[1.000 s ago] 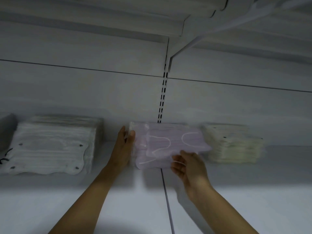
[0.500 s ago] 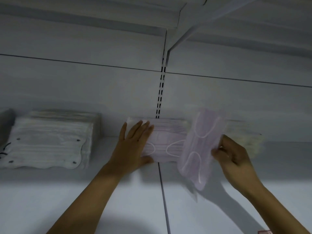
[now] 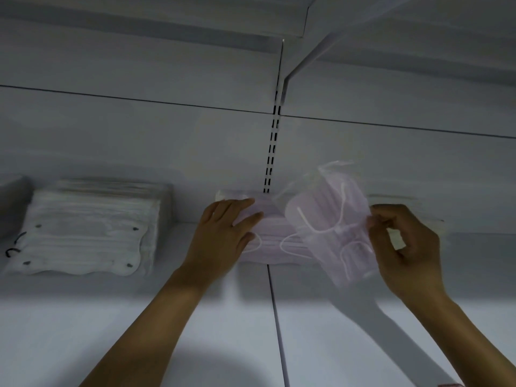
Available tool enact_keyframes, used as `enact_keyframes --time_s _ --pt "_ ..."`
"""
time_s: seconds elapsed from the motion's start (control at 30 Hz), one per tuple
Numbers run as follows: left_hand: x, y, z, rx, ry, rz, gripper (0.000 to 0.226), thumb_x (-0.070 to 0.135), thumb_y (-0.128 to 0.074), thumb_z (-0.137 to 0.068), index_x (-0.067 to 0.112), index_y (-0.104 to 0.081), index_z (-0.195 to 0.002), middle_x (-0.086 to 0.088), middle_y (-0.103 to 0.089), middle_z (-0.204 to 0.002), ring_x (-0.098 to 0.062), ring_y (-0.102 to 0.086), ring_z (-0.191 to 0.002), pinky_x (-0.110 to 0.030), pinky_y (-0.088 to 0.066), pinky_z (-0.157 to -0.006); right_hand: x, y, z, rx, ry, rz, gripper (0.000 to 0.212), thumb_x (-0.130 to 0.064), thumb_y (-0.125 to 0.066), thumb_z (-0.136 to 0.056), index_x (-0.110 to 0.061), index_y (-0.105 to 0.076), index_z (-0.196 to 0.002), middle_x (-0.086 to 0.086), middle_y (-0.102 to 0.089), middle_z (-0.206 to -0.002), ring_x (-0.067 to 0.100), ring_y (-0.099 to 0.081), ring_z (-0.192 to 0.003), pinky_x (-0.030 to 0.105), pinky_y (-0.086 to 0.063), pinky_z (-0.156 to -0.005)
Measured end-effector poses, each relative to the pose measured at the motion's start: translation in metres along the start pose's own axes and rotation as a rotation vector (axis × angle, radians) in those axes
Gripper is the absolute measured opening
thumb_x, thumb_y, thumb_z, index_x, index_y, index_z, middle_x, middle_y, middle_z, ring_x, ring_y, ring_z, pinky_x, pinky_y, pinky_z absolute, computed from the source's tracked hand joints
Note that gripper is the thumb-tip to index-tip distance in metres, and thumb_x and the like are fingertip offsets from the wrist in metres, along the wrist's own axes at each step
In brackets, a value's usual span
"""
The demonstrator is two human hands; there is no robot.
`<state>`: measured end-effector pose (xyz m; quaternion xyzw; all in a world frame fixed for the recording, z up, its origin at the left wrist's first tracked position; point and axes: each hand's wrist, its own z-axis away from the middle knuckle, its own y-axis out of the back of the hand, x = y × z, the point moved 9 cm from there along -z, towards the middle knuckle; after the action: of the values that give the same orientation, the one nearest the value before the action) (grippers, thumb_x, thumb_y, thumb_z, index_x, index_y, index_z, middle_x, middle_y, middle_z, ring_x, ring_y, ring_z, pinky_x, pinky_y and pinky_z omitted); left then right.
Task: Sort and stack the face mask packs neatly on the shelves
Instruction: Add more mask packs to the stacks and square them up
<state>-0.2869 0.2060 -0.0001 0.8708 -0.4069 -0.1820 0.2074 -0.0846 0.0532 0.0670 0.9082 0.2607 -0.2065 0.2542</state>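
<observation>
While the left hand (image 3: 223,236) lies flat, fingers spread, on the left end of the pink mask stack (image 3: 268,244), the right hand (image 3: 405,247) pinches the right edge of a single pink mask pack (image 3: 332,224) between thumb and fingertips. That pack is lifted clear of the shelf (image 3: 139,317), tilted steeply, its clear wrapper sticking up at the top and its white ear loops showing through; it overlaps the right part of the pink stack in view. The pink stack sits at the back of the shelf, straddling the seam between two shelf boards, below the slotted upright (image 3: 272,152). Well to the left rests a white mask stack (image 3: 83,233) with a wavy front edge. Behind the right hand, a cream-coloured stack (image 3: 396,202) is mostly hidden.
</observation>
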Motion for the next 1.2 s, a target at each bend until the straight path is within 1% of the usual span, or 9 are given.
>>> enact_keyframes --time_s 0.2,0.4,0.5,0.57,0.63,0.77,0.9,1.03,1.2 --pt "0.007 0.015 -0.004 0.064 -0.041 0.043 0.010 0.018 -0.061 -0.085 0.019 -0.071 -0.085 0.000 -0.069 -0.105 -0.025 -0.059 -0.095 -0.035 -0.039 -0.084 -0.019 -0.027 0.014 -0.321 0.308 0.227 0.012 -0.025 -0.053 -0.082 -0.028 -0.065 -0.082 -0.012 -0.063 -0.084 0.008 -0.059 -0.079 0.021 -0.044 -0.071" --pt "0.037 0.034 -0.009 0.103 -0.238 0.040 0.019 0.008 -0.072 -0.075 0.023 -0.073 -0.087 0.006 -0.069 -0.082 -0.016 -0.053 -0.082 -0.032 -0.038 -0.085 -0.030 -0.074 0.040 -0.399 0.554 0.573 0.005 -0.015 -0.064 -0.081 -0.015 -0.067 -0.077 0.009 -0.064 -0.121 0.028 -0.058 -0.112 0.037 -0.041 -0.097" --pt "0.053 0.041 -0.011 0.136 -0.307 0.096 0.026 0.008 -0.073 -0.078 0.024 -0.067 -0.097 0.006 -0.070 -0.085 -0.016 -0.053 -0.082 -0.031 -0.040 -0.083 -0.030 -0.093 0.038 -0.454 0.577 0.590 0.008 -0.008 -0.068 -0.075 -0.015 -0.065 -0.076 0.006 -0.071 -0.102 0.025 -0.065 -0.088 0.034 -0.043 -0.093" --pt "0.056 0.050 -0.013 0.184 -0.294 0.113 0.019 0.015 -0.068 -0.086 0.023 -0.064 -0.103 0.005 -0.071 -0.090 -0.017 -0.055 -0.084 -0.031 -0.040 -0.083 -0.028 -0.100 0.031 -0.473 0.546 0.596 0.022 -0.004 -0.075 -0.063 -0.018 -0.061 -0.073 0.000 -0.066 -0.072 0.023 -0.060 -0.060 0.030 -0.043 -0.067" --pt "0.044 0.060 -0.015 0.237 -0.144 0.129 0.025 0.031 -0.050 -0.099 0.019 -0.056 -0.119 -0.003 -0.069 -0.108 -0.022 -0.057 -0.096 -0.034 -0.039 -0.087 -0.024 -0.090 0.016 -0.420 0.382 0.599 0.030 -0.006 -0.074 -0.069 -0.024 -0.055 -0.084 0.000 -0.062 -0.063 0.026 -0.058 -0.052 0.026 -0.037 -0.050" --pt "0.004 0.064 -0.011 0.275 0.274 0.450 0.067 0.059 -0.031 -0.096 0.013 -0.031 -0.145 -0.007 -0.038 -0.147 -0.027 -0.042 -0.133 -0.039 -0.032 -0.109 0.016 -0.033 -0.007 -0.032 -0.249 0.015 0.040 -0.012 -0.060 -0.092 -0.032 -0.046 -0.124 -0.003 -0.060 -0.070 0.009 -0.055 -0.063 0.017 -0.043 -0.059" --pt "0.006 0.010 -0.001 -0.080 0.627 0.953 0.091 0.086 -0.055 -0.065 0.035 -0.037 -0.139 0.014 -0.042 -0.146 -0.012 -0.043 -0.133 -0.030 -0.034 -0.112 0.056 -0.045 0.021 0.364 -0.756 -0.855 0.019 0.001 -0.054 -0.094 -0.015 -0.059 -0.085 0.002 -0.063 -0.076 0.015 -0.060 -0.072 0.025 -0.055 -0.066" --pt "0.029 -0.022 0.004 -0.325 0.739 1.369 0.059 0.047 -0.081 -0.072 0.019 -0.060 -0.119 0.006 -0.071 -0.115 -0.014 -0.064 -0.111 -0.026 -0.051 -0.091 0.043 -0.098 0.059 0.329 -0.990 -1.264 0.025 0.000 -0.046 -0.097 -0.015 -0.062 -0.109 0.004 -0.072 -0.104 0.014 -0.070 -0.087 0.027 -0.059 -0.079" --pt "-0.019 -0.003 0.008 -0.134 0.743 1.036 0.017 0.030 -0.075 -0.080 0.026 -0.066 -0.094 0.015 -0.073 -0.083 0.005 -0.064 -0.078 -0.013 -0.046 -0.074 0.057 -0.104 0.076 0.263 -1.068 -0.970 0.034 -0.004 -0.059 -0.092 -0.010 -0.055 -0.125 0.007 -0.067 -0.113 0.015 -0.064 -0.091 0.029 -0.048 -0.091"
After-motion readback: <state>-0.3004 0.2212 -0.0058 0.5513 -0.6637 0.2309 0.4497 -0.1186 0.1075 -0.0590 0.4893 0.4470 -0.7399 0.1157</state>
